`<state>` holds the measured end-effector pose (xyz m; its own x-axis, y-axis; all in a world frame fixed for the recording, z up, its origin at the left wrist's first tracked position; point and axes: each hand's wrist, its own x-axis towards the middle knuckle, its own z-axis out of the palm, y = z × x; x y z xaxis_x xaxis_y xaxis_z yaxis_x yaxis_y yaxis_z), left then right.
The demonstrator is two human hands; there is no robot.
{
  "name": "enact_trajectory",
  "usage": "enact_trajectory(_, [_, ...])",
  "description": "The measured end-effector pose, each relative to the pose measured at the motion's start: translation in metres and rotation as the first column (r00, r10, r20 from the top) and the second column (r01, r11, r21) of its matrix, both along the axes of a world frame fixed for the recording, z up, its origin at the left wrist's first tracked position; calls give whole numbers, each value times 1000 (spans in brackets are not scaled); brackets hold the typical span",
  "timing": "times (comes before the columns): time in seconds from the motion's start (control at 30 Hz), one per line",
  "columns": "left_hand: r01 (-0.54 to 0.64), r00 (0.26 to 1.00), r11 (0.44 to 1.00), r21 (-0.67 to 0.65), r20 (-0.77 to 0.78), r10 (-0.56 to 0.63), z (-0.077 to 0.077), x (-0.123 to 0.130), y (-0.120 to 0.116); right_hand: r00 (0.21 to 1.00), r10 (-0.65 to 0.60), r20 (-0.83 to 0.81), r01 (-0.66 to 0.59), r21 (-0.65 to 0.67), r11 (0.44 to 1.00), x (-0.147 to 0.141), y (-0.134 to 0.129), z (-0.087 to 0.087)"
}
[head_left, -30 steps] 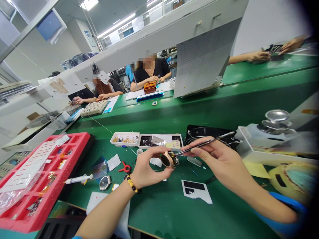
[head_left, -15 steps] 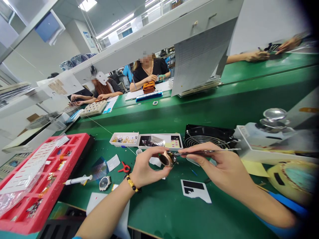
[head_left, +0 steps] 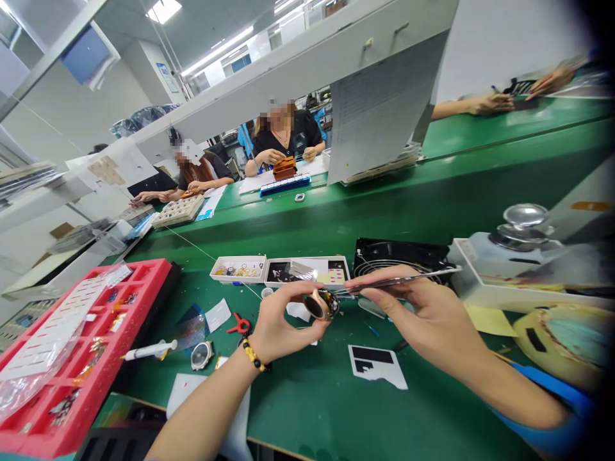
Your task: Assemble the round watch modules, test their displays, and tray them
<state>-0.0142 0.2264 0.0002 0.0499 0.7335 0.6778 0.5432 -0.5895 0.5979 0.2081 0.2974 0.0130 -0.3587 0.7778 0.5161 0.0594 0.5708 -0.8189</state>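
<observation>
My left hand (head_left: 281,323) pinches a round watch case (head_left: 317,305) by its edge, between thumb and fingers. The case has a rose-gold rim, and small inner parts show on its right side. In my right hand (head_left: 423,314) is a pair of metal tweezers (head_left: 403,280), held nearly level. Their tips reach the right side of the case; whether they grip a part there is too small to tell. Below on the green mat lies a white card with black shapes (head_left: 378,367). Left of my left wrist rest another watch case (head_left: 202,355) and a red clamp (head_left: 239,324).
A red parts tray (head_left: 96,358) and a syringe (head_left: 151,349) lie at left. White boxes of small parts (head_left: 239,269) stand behind my hands, with a black fan (head_left: 403,256) beside them. A dispenser bottle (head_left: 521,234) and yellow tape roll (head_left: 562,346) stand right. Co-workers sit across the bench.
The rear end of the tweezers has risen, and my right hand has tilted slightly. My left hand keeps hold of the watch case. A co-worker opposite has moved their hands apart.
</observation>
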Motion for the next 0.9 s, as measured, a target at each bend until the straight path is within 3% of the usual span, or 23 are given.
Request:
enact_trajectory(0.53, [-11, 999, 1000, 3, -50, 11, 0, -1, 0, 997, -6, 72, 6, -5, 1000, 3, 2, 2])
enact_trajectory(0.67, [-3, 995, 1000, 14, -95, 4, -1, -1, 0, 991, 18, 134, -23, 39, 999, 2, 4, 2])
enact_trajectory(0.77, [-17, 995, 1000, -25, -101, 15, 0, -2, 1, 987, -49, 156, 35, 90, 995, 3, 3, 2])
enact_trajectory(0.83, [-59, 995, 997, -57, -88, 54, 1, -5, 2, 990, -80, 116, 62, 152, 986, 5, 1, 2])
enact_trajectory(0.9, [-128, 991, 989, -79, -43, 125, 3, -10, 5, 996, -15, 92, -6, 231, 973, 6, -3, 2])
